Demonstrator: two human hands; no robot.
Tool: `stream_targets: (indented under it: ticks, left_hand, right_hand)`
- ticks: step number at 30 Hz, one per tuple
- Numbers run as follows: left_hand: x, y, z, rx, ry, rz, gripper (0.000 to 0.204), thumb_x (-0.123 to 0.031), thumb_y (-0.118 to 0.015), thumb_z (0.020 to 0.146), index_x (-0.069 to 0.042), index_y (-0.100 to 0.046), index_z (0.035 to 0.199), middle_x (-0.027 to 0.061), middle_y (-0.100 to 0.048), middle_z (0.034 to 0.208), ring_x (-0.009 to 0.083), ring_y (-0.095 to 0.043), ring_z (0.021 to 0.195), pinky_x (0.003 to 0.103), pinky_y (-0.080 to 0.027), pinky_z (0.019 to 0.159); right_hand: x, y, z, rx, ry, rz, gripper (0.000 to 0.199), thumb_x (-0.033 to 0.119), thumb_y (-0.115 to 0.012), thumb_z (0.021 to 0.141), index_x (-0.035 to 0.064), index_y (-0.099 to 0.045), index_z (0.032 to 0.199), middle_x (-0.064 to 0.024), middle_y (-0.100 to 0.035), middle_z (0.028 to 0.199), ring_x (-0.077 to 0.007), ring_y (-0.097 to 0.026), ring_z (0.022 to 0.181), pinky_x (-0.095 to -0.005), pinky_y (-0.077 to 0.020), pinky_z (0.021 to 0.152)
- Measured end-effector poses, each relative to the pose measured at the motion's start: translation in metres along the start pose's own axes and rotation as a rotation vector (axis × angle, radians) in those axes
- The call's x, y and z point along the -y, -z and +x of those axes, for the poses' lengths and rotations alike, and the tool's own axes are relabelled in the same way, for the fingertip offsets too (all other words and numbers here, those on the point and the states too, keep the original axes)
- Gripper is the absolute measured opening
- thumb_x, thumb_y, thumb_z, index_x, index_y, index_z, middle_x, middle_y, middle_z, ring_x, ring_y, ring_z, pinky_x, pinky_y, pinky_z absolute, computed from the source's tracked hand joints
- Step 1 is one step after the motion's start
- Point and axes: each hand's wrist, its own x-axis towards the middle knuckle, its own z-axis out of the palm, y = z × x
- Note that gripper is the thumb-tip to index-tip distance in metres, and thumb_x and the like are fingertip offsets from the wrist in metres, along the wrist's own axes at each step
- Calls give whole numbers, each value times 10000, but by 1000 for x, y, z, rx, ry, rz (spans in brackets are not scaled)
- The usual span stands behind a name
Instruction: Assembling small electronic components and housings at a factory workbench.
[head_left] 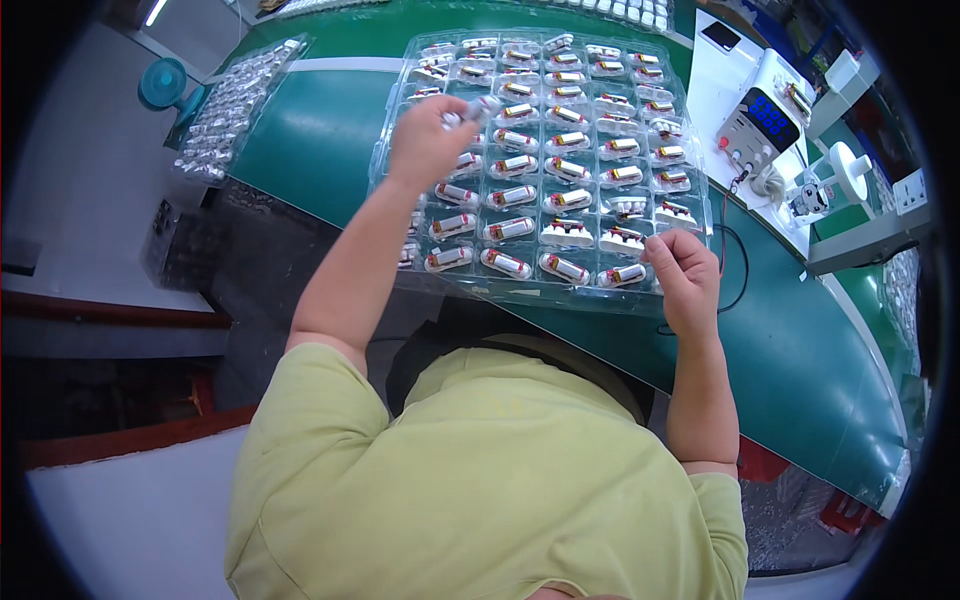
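A clear plastic tray (712, 215) with rows of pockets lies in front of me on the green table. Small white oblong assemblies with silver battery cells and red and black wires fill its pockets; one such assembly (508, 263) lies in the front row. Over the tray's left side, my left hand (428, 143) is closed on a small white part (485, 106), blurred by motion. At the front right corner, my right hand (686, 278) has its fingers curled and the thumb against the forefinger. Whatever the right fingers hold, if anything, is hidden.
At the right stand a power supply (757, 128) with a blue-lit display, a white round-headed device (848, 172) and a dark cable (745, 262). Another filled tray (236, 105) and a small teal fan (165, 84) are at the far left. More white parts (625, 12) lie at the back.
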Motion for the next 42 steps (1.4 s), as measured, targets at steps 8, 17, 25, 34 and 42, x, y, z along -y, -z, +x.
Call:
stream_targets:
  ticks: [8, 17, 25, 34, 42]
  left_hand:
    - [22, -2, 45, 67, -181, 462, 300, -298, -669, 781, -137, -720, 1030, 129, -659, 1034, 323, -630, 961, 400, -503, 841]
    - [-74, -49, -65, 620, 359, -1276, 605, -481, -299, 1018, 41, -586, 1119, 73, -594, 910, 114, -536, 751, 260, -472, 671]
    - [-105, -81, -94, 613, 303, -1264, 630, -493, -243, 1026, 31, -569, 1152, 85, -559, 998, 139, -529, 927, 286, -429, 863]
    - [-113, -89, -102, 584, 259, -1230, 585, -438, -243, 1043, 38, -560, 1165, 83, -583, 1043, 129, -539, 931, 285, -431, 891]
    - [-108, -92, -102, 535, 119, -1008, 559, -426, -252, 1047, 8, -597, 1119, 76, -575, 1049, 142, -529, 969, 304, -421, 901]
  right_hand:
    - [-8, -4, 1, 48, -7, -67, 192, 161, -645, 908, 8, -622, 794, 28, -561, 671, -45, -455, 626, -217, -360, 562]
    - [7, -20, -4, 58, -40, -29, 157, 151, -653, 895, 12, -635, 824, 13, -577, 650, -57, -481, 590, -248, -396, 533]
    - [5, -27, -6, 69, 28, -155, 181, 176, -653, 883, 5, -639, 823, -35, -578, 644, -93, -493, 550, -269, -394, 512]
    - [4, -22, -7, 62, 47, -211, 197, 168, -639, 881, 1, -621, 778, -29, -562, 601, -85, -473, 521, -271, -374, 490]
    - [9, -22, -5, 77, 43, -193, 196, 148, -640, 871, -4, -608, 751, -32, -560, 585, -81, -466, 513, -268, -372, 484]
